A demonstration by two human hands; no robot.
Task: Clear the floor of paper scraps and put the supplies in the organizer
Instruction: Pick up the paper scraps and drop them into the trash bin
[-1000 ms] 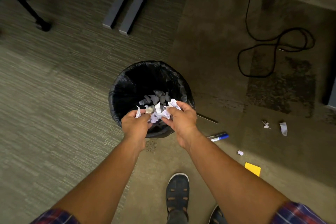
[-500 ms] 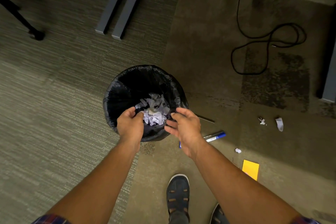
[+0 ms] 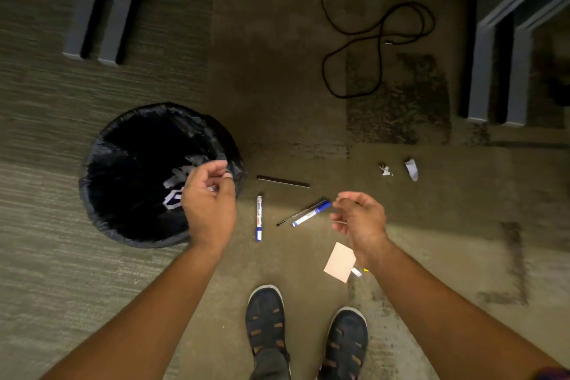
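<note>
Both hands are open and hold nothing. The left hand [image 3: 209, 207] hangs over the rim of the black bin [image 3: 123, 225], and the right hand [image 3: 359, 219] is nearer the blue marker [image 3: 311, 213], which lies on the floor just at its 9 o'clock, long way pointing to 2 o'clock. Two paper scraps [image 3: 411, 168] lie well apart at 1 o'clock, perhaps with more hidden.

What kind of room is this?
Probably an office or classroom. The floor is carpet, grey desk legs stand on it, a black cable lies looped nearby, and markers sit beside a lined trash bin.
</note>
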